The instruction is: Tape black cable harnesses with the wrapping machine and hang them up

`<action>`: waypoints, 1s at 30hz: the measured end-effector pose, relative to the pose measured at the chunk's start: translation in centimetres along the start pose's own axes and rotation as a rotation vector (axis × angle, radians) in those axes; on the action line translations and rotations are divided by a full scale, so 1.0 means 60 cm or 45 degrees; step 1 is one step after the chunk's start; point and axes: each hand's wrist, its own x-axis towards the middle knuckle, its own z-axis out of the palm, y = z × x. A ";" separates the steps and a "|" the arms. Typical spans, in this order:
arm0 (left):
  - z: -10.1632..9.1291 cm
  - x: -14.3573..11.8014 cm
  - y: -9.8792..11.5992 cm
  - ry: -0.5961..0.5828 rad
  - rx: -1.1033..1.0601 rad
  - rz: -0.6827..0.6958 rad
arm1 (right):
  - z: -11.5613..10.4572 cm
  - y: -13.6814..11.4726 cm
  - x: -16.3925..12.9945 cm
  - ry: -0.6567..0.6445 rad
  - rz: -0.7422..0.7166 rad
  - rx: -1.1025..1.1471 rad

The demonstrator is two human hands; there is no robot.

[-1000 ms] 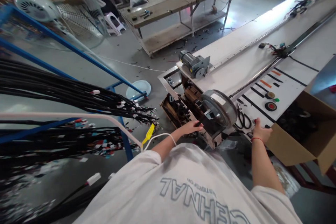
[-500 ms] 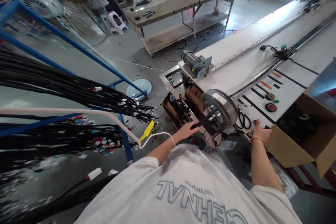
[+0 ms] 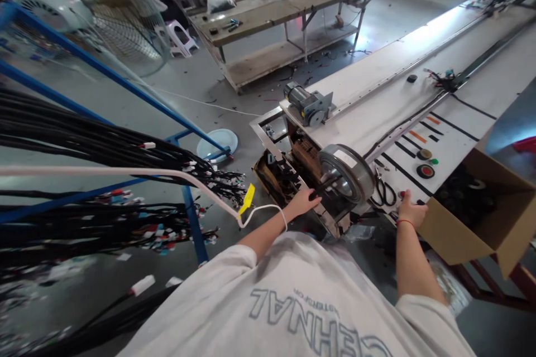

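My left hand (image 3: 302, 204) is closed around a black cable (image 3: 323, 187) at the bench's near end. That cable runs into the opening of a large grey ring-shaped machine head (image 3: 359, 175). A white cord with a yellow tag (image 3: 248, 198) reaches my left forearm. My right hand (image 3: 412, 213) rests at the bench edge with curled fingers, its thumb by a small red button (image 3: 402, 194). What lies under those fingers is hidden. Black-handled scissors (image 3: 384, 194) lie between the ring and my right hand. Black and orange strips (image 3: 417, 136) and tape rolls (image 3: 425, 171) are beyond them.
A cardboard box (image 3: 463, 234) with dark rolls stands right of my right hand. To my left, a blue rack (image 3: 193, 223) carries thick black wire bundles (image 3: 125, 148). A motor (image 3: 307, 103) sits behind the ring. Behind are a fan (image 3: 54, 6) and a worktable (image 3: 288, 8).
The view has shifted slightly, and the yellow tag with its cord has swung right toward my forearm. On the bench, the loose wire ends now lie apart from a black lump. Both hands keep their places.
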 end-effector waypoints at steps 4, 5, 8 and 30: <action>-0.005 -0.015 -0.053 -0.194 0.015 -0.023 | -0.001 -0.001 -0.001 -0.005 0.005 0.005; -0.005 -0.018 -0.067 -0.273 0.009 -0.044 | -0.001 -0.001 -0.002 -0.009 0.007 0.000; -0.005 -0.028 -0.104 -0.379 0.036 -0.119 | -0.001 -0.001 -0.001 -0.016 0.010 -0.021; -0.037 -0.136 -0.085 -0.187 -0.244 -0.121 | 0.008 0.009 0.009 0.018 -0.002 -0.003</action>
